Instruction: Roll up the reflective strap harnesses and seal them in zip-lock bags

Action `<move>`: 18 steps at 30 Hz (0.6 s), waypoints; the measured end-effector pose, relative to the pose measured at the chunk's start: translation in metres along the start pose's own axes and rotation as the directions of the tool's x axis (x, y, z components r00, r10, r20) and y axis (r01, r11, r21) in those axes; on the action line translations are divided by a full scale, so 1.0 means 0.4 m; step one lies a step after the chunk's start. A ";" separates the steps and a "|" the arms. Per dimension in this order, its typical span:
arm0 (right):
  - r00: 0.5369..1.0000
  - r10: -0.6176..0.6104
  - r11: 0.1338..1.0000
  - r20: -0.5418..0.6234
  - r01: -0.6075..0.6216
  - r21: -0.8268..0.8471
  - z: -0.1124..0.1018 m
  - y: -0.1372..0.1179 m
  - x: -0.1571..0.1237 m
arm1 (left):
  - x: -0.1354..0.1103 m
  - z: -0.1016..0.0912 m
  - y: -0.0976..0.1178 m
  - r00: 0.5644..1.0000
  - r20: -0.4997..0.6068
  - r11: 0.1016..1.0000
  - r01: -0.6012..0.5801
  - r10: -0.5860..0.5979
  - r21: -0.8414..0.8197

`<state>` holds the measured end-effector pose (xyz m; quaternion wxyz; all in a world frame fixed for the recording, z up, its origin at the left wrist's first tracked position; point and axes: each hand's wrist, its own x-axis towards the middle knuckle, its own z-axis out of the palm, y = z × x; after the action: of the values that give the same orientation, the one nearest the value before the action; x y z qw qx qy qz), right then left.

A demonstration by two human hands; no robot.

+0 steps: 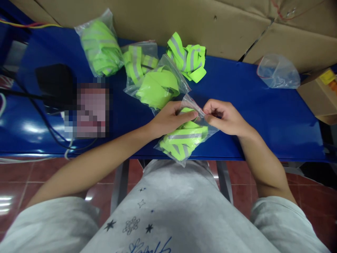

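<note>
A clear zip-lock bag point(184, 140) with neon-yellow reflective straps inside lies at the front edge of the blue table, its corner hanging slightly over. My left hand point(171, 117) is closed on the bag near its mouth, thumb lying across the plastic. At the red-lined zip edge, my right hand point(222, 116) pinches the bag's upper corner between thumb and fingers. Just beyond my left hand sit another filled bag point(160, 86) and, behind it, a bag of looser straps point(138, 63). Unbagged reflective straps point(188, 56) are heaped at the back of the table.
A full bag of straps point(100, 47) stands at the back left. Black cables and a dark device point(55, 84) occupy the left side, beside a pixelated patch. An empty clear bag point(279, 72) and a cardboard box point(321, 95) are at the right. Cardboard point(223, 28) lines the back.
</note>
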<state>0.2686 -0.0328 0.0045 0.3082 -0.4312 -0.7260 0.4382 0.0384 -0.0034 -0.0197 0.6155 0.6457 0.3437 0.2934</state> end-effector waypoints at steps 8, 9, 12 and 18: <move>1.000 -0.005 0.999 -0.019 0.004 -0.043 0.009 -0.005 0.001 | 0.005 -0.001 -0.010 0.997 0.052 0.995 -0.069 0.065 0.078; 1.000 -0.013 0.999 -0.020 0.012 -0.045 0.010 -0.005 0.001 | 0.005 0.000 -0.011 0.996 0.058 0.993 -0.076 0.071 0.086; 0.999 -0.028 0.999 -0.016 0.027 -0.046 0.012 -0.004 0.002 | 0.005 0.002 -0.014 0.995 0.069 0.992 -0.081 0.075 0.098; 1.000 0.009 0.998 0.023 -0.010 0.062 0.014 0.003 0.007 | 0.001 0.003 -0.018 0.996 0.066 0.992 -0.073 0.066 0.107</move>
<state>0.2633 -0.0320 0.0012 0.3109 -0.4198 -0.7136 0.4667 0.0390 -0.0040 -0.0269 0.5790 0.6990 0.3170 0.2751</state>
